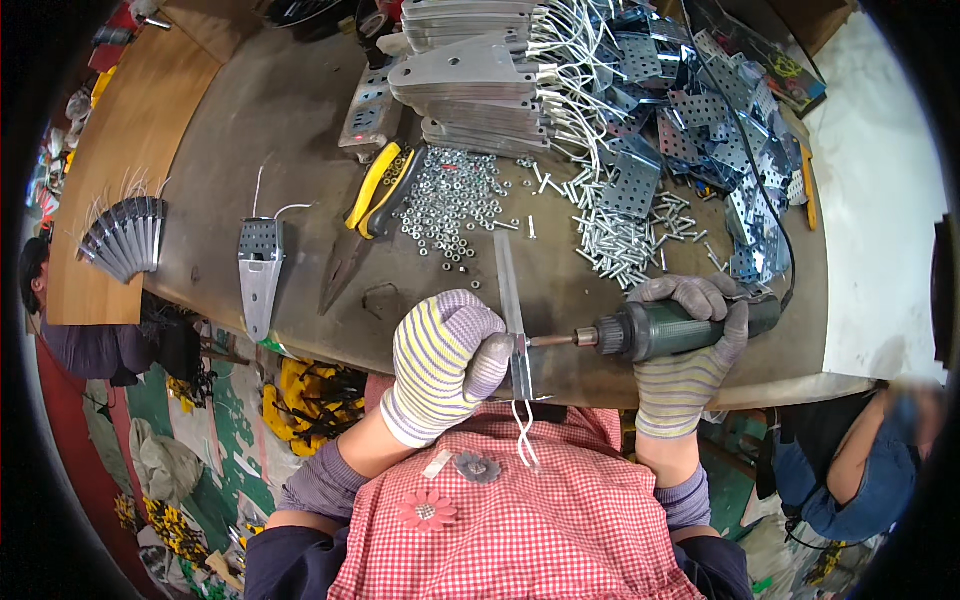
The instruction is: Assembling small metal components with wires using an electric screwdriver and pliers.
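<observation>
Both my hands wear striped work gloves. My left hand (447,360) is closed around the side of a narrow metal blade-shaped part (508,280), held on edge with two white wires (524,432) hanging from its near end. In my right hand (692,345) lies a dark green electric screwdriver (655,332), its body wrapped by my fingers. The driver's bit points left and its tip meets the part beside my left thumb. Whatever screw or nut sits at the tip is hidden or too small to make out.
Loose nuts (450,195), a heap of screws (615,235) and yellow-black pliers (370,215) lie beyond my hands. Behind stand stacked metal parts with wires (465,75) and perforated plates (690,125). One assembled part (261,270) and a fanned row (128,240) sit left. People sit at both sides.
</observation>
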`<state>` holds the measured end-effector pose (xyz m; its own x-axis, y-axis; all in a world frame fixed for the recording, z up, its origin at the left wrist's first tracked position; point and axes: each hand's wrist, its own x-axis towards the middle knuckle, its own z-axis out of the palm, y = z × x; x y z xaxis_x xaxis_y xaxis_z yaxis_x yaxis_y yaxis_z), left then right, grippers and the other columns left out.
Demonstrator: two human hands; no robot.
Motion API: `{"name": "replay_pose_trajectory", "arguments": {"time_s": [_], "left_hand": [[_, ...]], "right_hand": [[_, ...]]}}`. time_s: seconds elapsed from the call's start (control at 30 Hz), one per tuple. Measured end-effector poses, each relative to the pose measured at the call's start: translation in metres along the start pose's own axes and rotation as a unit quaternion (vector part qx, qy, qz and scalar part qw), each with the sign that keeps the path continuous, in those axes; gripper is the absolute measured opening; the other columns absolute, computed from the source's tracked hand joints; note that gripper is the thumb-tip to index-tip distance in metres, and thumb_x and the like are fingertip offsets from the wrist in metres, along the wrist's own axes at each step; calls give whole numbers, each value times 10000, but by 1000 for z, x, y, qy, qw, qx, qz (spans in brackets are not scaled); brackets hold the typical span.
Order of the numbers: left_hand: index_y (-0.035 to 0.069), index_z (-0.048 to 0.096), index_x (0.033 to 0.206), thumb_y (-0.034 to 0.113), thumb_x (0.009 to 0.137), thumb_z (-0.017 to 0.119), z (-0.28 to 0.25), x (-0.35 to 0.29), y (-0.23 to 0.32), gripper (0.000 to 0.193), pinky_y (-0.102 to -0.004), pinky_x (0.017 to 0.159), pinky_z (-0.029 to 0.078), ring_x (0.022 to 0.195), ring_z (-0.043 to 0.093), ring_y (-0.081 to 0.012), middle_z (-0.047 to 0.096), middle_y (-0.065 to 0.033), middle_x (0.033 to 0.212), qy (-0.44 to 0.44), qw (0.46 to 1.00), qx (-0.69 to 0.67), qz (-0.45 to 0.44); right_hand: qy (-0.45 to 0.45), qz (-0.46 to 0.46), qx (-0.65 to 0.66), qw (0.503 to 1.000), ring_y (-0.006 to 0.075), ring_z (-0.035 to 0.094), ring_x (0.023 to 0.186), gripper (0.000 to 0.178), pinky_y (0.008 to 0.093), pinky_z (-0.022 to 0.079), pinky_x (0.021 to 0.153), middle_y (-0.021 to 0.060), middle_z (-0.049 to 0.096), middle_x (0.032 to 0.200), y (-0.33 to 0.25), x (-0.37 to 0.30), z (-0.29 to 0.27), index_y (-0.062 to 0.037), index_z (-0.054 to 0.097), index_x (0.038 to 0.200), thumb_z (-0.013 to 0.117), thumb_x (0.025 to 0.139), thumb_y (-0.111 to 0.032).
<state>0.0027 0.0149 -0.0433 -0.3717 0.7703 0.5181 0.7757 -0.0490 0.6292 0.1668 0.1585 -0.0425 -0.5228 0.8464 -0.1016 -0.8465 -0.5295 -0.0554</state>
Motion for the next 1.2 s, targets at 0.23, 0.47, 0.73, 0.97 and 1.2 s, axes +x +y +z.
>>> {"name": "replay_pose_trajectory", "arguments": {"time_s": [0.23,0.47,0.73,0.97,1.2], "left_hand": [[67,592,754,189,792,658,3,2,1,144,-410,545,421,580,540,-303,560,-97,682,1,1000,-11,7],[59,561,773,139,749,635,5,4,1,111,-432,536,405,581,519,-329,518,-112,667,-27,999,-4,28],[60,561,773,155,797,608,7,5,0,109,-434,551,410,603,526,-334,529,-119,682,-13,999,-11,41],[50,589,967,94,844,582,-29,25,-1,131,-392,771,493,849,605,-266,612,-120,957,-59,994,-68,-63],[21,594,1039,223,800,640,-49,30,-10,316,-464,994,429,1155,535,-400,580,-217,1198,-156,983,-49,79]], "right_hand": [[13,10,-8,1000,74,436,726,235,422,415,924,-93,350,723,3,-2,7,-206,510,964,699,840,-269],[-17,4,39,999,83,413,733,262,391,435,865,-91,354,747,5,-1,1,-197,505,1019,685,863,-305],[30,-7,-32,999,109,431,780,331,391,423,883,-77,379,783,2,-2,2,-181,510,1059,655,872,-412],[7,64,52,997,280,491,909,427,458,404,903,-13,429,812,-1,-3,1,-165,450,907,626,838,-548],[-7,-37,-181,983,267,550,909,391,460,490,839,48,544,929,-41,5,5,-65,495,1107,595,877,-366]]}}
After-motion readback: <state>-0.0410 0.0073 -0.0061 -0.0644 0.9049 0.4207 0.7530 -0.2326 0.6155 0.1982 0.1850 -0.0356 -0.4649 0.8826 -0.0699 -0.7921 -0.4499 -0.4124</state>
